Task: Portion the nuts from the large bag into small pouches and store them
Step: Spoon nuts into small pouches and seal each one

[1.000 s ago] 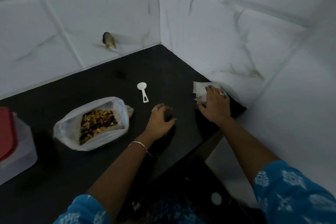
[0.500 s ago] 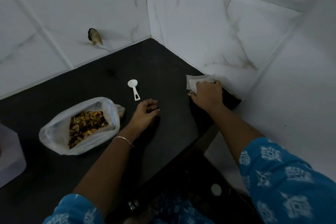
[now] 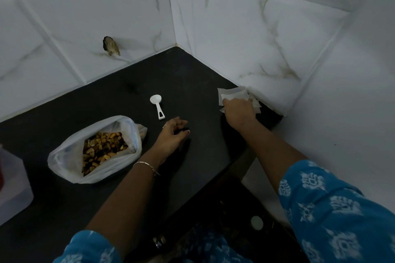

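On the black counter (image 3: pixel 192 83) in a white-tiled corner (image 3: pixel 173 28) — left hand (image 3: pixel 172 135) relaxed, empty; right hand (image 3: pixel 239 112) grips pouches (image 3: pixel 230 93).

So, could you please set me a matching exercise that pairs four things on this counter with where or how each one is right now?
Things:
1. large bag
2. white scoop
3. small pouches
4. left hand

Places or states:
A. under the right hand, beside the wall
B. loosely curled, holding nothing
C. mouth open, nuts showing inside
D. lying untouched on the black counter, bowl end toward the far wall

Pairs: 1-C, 2-D, 3-A, 4-B.
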`<action>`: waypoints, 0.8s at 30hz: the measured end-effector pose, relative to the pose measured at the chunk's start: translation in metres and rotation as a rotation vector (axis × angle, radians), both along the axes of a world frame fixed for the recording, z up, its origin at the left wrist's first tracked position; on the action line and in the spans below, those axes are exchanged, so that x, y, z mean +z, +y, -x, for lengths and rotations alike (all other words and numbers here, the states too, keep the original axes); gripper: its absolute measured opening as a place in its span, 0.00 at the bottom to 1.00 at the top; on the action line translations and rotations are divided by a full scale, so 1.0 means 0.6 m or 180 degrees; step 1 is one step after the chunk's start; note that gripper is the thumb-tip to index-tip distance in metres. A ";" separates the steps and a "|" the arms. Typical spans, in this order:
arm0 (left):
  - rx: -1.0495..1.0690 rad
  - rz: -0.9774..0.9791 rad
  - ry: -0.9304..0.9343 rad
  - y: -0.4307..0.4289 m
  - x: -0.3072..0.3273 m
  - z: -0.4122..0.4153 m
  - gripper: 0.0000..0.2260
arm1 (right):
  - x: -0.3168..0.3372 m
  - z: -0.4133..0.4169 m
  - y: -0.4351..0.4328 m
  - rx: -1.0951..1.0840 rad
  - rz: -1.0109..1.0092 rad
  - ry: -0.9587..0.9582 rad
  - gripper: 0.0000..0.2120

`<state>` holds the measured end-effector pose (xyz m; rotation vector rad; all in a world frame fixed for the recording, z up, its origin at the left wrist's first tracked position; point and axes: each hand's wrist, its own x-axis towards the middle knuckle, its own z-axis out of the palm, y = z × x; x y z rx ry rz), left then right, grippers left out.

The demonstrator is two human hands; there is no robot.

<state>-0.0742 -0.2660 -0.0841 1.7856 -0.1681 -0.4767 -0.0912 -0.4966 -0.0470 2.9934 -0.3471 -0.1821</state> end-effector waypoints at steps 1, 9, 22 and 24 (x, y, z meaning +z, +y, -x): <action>0.0009 -0.0001 0.0008 0.000 0.001 0.000 0.26 | 0.001 -0.001 0.004 0.0003 0.0056 0.0068 0.16; -0.0001 0.0028 0.0025 -0.001 0.003 0.002 0.27 | 0.004 0.002 0.034 -0.0137 0.0244 0.0342 0.27; -0.0129 -0.0105 0.0043 -0.002 0.020 0.005 0.27 | 0.030 0.017 0.023 -0.0048 -0.0352 -0.1238 0.13; -0.0139 -0.0076 0.0096 -0.004 0.025 0.003 0.25 | 0.049 0.020 0.014 -0.0043 -0.0657 -0.1629 0.08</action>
